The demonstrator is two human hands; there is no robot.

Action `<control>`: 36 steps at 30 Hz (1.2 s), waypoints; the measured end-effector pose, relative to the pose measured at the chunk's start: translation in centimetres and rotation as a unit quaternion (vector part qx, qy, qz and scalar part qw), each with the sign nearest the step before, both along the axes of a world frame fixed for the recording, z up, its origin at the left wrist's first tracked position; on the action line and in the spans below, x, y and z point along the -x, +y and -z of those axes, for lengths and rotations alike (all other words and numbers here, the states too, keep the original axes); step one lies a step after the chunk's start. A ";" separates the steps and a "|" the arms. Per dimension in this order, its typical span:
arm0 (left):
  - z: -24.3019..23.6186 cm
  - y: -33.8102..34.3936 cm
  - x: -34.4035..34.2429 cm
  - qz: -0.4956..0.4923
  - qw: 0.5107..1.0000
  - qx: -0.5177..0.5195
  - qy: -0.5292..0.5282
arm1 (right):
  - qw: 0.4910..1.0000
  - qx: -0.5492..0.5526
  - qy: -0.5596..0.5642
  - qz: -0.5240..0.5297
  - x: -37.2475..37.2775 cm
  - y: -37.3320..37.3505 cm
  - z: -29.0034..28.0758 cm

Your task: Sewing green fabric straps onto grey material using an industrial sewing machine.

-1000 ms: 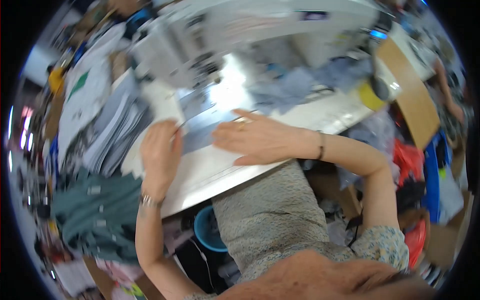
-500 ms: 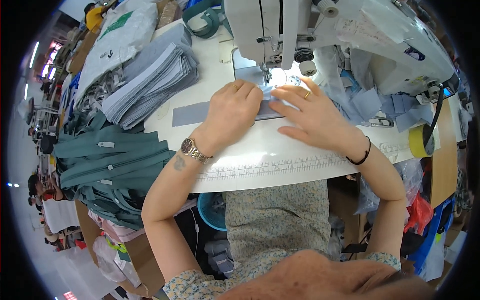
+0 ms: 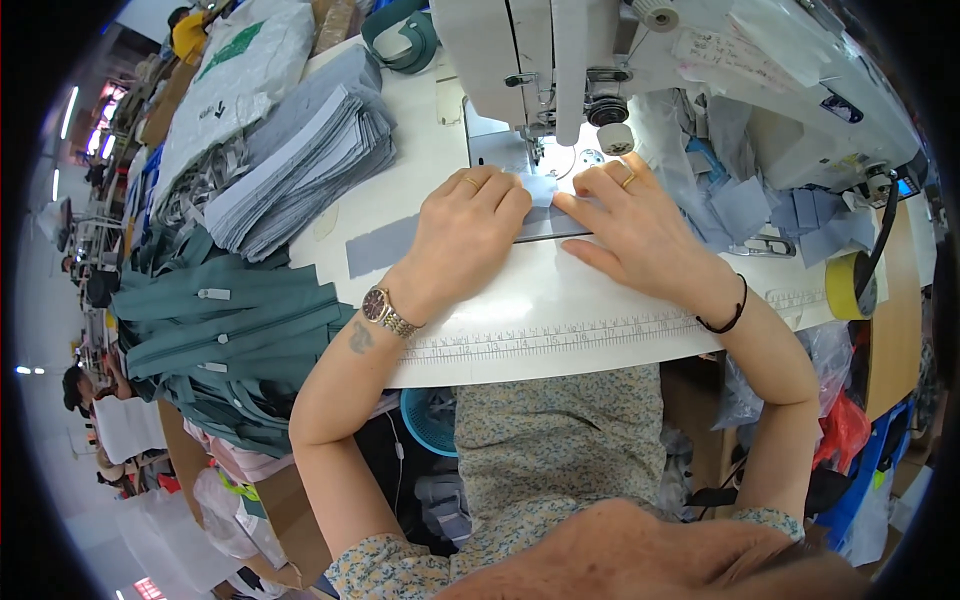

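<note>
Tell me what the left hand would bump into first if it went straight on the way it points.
Most likely the sewing machine's presser foot, just ahead of the left hand, though height and depth are unclear here.

The cloth strip [image 3: 385, 246] looks matt, the tabletop [image 3: 545, 290] glossy

Sewing machine [image 3: 660, 70]: pale strip [image 3: 725, 57] on its arm w/ a few lines of handwriting, too small to read for sure; small dark panel [image 3: 841, 107] farther R on the arm, marks illegible; at machine's R end, small blue-lit screen [image 3: 906, 187], chars too tiny; on person's side of machine, along table [image 3: 470, 368] edge, printed ruler scale [image 3: 560, 341] w/ fine ticks & rows of nos; L of machine, white bag [image 3: 262, 85] w/ green print & small dark mark, no wording legible
</note>
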State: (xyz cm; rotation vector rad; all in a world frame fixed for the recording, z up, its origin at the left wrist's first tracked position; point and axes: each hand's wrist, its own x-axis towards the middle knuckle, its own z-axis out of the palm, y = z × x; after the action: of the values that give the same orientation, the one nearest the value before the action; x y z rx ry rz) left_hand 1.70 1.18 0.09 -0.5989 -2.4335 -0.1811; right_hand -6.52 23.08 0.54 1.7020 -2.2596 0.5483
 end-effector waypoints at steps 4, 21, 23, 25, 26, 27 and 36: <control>-0.4 0.1 0.0 0.014 1.000 0.008 -0.010 | 1.000 -0.005 -0.008 0.001 0.0 -0.1 0.1; -0.1 0.6 -0.2 -0.015 0.999 0.037 -0.009 | 1.000 0.002 0.005 -0.004 -0.4 -0.4 0.3; -0.1 0.6 -0.2 -0.016 0.999 0.036 -0.005 | 1.000 0.004 0.008 -0.004 -0.3 -0.4 0.4; -0.1 0.6 -0.2 -0.017 0.999 0.037 -0.005 | 1.000 0.006 0.009 -0.006 -0.3 -0.3 0.5; -0.1 0.6 -0.2 -0.017 0.999 0.039 -0.005 | 1.000 0.007 0.009 -0.008 -0.3 -0.3 0.6; -0.1 0.6 -0.2 -0.018 0.999 0.039 -0.005 | 1.000 0.007 0.009 -0.008 -0.3 -0.3 0.5; -0.3 0.9 -0.4 -0.014 0.996 0.086 -0.004 | 1.000 0.017 -0.010 -0.018 -0.2 -0.3 0.5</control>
State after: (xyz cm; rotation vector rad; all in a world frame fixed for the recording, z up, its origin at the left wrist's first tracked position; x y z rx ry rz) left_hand 2.15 2.05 0.38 -0.6399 -2.4808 0.0392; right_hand -6.27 22.75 0.07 1.7312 -2.2241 0.6095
